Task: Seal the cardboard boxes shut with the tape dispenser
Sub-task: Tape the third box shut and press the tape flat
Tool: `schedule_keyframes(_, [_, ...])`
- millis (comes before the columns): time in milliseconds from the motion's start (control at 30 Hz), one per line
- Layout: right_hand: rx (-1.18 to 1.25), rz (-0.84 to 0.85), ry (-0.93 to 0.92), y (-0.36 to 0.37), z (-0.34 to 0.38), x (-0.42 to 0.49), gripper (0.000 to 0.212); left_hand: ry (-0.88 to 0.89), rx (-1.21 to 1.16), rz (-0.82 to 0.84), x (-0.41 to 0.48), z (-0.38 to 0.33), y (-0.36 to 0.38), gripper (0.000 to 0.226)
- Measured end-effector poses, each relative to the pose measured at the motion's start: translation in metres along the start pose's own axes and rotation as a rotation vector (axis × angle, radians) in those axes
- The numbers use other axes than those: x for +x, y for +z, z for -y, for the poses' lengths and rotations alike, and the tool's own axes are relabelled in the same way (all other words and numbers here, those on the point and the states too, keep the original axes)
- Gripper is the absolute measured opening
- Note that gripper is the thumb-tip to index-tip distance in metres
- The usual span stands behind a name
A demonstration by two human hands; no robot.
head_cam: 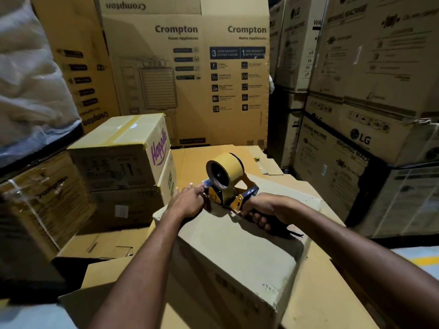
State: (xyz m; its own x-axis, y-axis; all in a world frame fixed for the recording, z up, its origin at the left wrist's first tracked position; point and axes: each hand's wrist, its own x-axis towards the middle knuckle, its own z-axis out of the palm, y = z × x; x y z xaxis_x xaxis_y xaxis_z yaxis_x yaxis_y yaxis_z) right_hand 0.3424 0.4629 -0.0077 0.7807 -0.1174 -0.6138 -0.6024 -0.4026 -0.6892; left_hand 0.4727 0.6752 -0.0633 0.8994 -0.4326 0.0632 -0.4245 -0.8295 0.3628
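Flattened cardboard (193,160), plain box (237,252) resting on it

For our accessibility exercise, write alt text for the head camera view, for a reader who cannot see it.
A person's right hand grips the handle of a yellow tape dispenser held on a plain cardboard box, while the left hand touches the dispenser's front. Stacked printed cartons surround them.

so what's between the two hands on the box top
The tape dispenser: the right hand grips its handle, the left hand touches its front end. Seen in the head view.
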Motion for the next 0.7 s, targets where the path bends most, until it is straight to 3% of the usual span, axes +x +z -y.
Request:
schedule_keyframes(400, [-0.030, 0.069, -0.007, -0.051, -0.068, -0.046, 0.028, 0.029, 0.044, -0.023, 0.001, -0.006, 0.004, 0.047])
schedule_keyframes(533, [-0.046, 0.047, -0.038, -0.050, -0.073, -0.048, 0.026, 0.130, 0.133, -0.034, -0.008, -0.022, 0.007, 0.049])
schedule_keyframes(700, [-0.078, 0.034, -0.088, -0.046, -0.071, -0.052, 0.017, 0.189, 0.001, 0.102, -0.037, -0.059, 0.029, 0.049])
